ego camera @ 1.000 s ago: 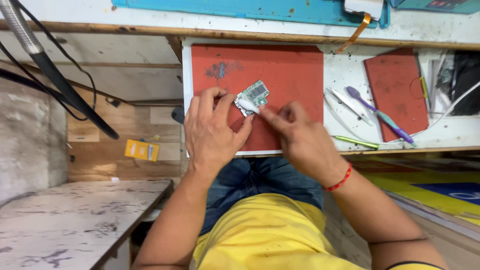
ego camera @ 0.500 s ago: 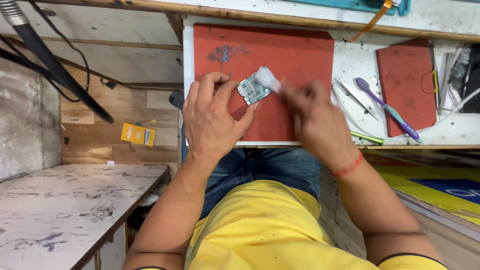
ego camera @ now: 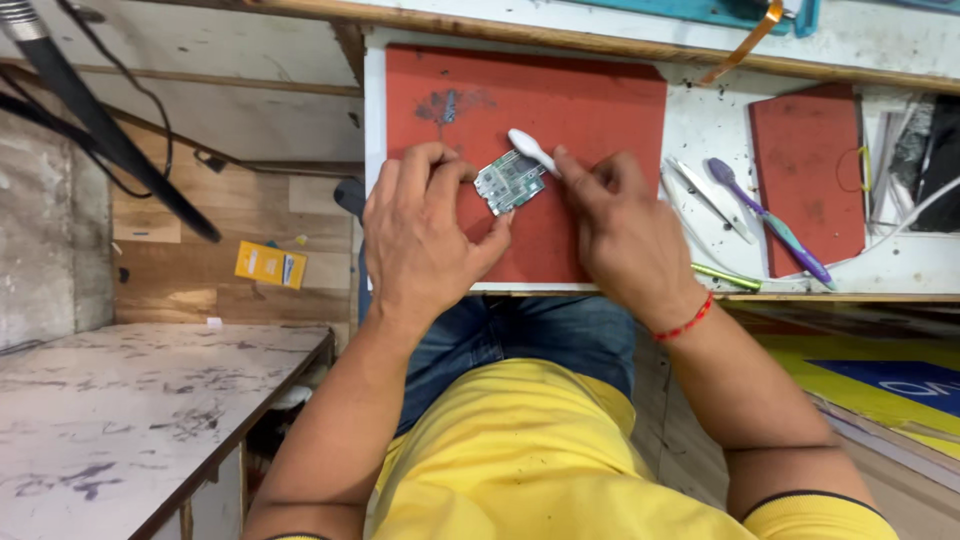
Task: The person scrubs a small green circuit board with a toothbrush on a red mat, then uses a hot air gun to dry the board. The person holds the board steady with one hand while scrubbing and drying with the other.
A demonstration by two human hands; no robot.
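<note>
The fingers of the left hand are curled narrow around a small green circuit board, the thumb pressing its lower edge and the fingertips on its left edge, so the board is pinched and held tilted just above the red mat. The right hand has its fingers closed tight on the handle of a white brush, whose pale head lies at the board's upper right corner, touching it or just over it; I cannot tell which. Both hands rest over the lower middle of the mat, which lies on a white surface with worn edges. A dark smudge marks the mat near its upper left. A red thread band circles the right wrist. To the right of the mat lie a pair of metal tweezers, a purple and teal toothbrush and a thin green tool, all apart from the hands. Further right sits a smaller red pad. Below the surface show blue jeans and a yellow shirt. At the left, lower down, stands a scuffed white bench, and a yellow card lies on the wooden floor.
</note>
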